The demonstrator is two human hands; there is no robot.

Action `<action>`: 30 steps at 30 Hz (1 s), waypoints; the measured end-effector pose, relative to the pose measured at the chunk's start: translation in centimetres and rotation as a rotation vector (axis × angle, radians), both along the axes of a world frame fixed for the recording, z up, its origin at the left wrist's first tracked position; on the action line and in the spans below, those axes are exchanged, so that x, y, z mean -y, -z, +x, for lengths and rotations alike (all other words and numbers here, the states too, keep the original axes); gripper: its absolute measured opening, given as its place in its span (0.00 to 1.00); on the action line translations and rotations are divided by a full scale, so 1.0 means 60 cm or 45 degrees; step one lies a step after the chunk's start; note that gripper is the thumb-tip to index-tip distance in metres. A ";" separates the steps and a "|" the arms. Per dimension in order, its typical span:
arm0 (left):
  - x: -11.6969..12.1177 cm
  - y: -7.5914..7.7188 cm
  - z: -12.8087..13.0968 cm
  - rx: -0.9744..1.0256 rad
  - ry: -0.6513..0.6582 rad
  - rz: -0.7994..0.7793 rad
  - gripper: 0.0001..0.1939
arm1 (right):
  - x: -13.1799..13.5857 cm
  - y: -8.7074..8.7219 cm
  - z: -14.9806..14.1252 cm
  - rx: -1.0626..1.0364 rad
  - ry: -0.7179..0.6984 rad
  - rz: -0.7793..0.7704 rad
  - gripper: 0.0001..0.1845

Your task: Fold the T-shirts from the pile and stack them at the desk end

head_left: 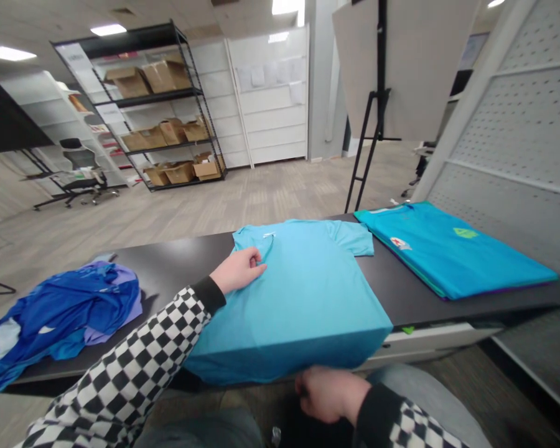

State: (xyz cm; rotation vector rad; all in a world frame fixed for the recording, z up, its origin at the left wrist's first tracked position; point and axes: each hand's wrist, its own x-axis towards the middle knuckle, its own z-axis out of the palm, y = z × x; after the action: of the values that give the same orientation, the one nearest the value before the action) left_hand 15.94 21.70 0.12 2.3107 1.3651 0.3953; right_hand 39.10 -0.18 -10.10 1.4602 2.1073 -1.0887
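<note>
A light blue T-shirt point(303, 292) lies spread on the dark table, collar at the far side, its lower part hanging over the near edge. Above the shirt's left side, close to the collar, is my left hand point(240, 269), fingers loosely bent and thumb apart, with nothing visible in it. My right hand point(329, 393) is curled and slightly blurred, just below the hanging hem. Whether its fingers hold any cloth is hidden.
A crumpled pile of blue and purple clothes point(74, 305) lies at the table's left end. A flat stack of folded bright blue shirts point(452, 249) sits on the right. Beneath the table edge shows a white drawer point(429, 345). A perforated white panel point(532, 124) rises at right.
</note>
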 end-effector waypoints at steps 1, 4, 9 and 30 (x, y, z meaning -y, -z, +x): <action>0.011 -0.006 0.000 0.058 0.093 -0.081 0.17 | -0.001 -0.001 0.000 0.001 0.005 -0.006 0.23; 0.042 -0.024 -0.014 0.197 0.307 -0.238 0.24 | -0.002 -0.002 0.002 -0.008 0.026 -0.001 0.24; 0.079 -0.041 -0.077 0.156 0.047 -0.069 0.22 | -0.001 0.000 0.006 -0.055 0.051 0.009 0.24; 0.390 0.162 -0.243 0.524 -0.897 -0.045 0.21 | 0.030 0.045 0.009 -0.156 -0.156 0.195 0.21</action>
State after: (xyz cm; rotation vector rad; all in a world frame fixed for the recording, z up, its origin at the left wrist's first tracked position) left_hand 1.33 -1.68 -9.62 1.5263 1.8870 0.9796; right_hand 39.63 -2.00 -12.80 1.3402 2.3782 -1.0138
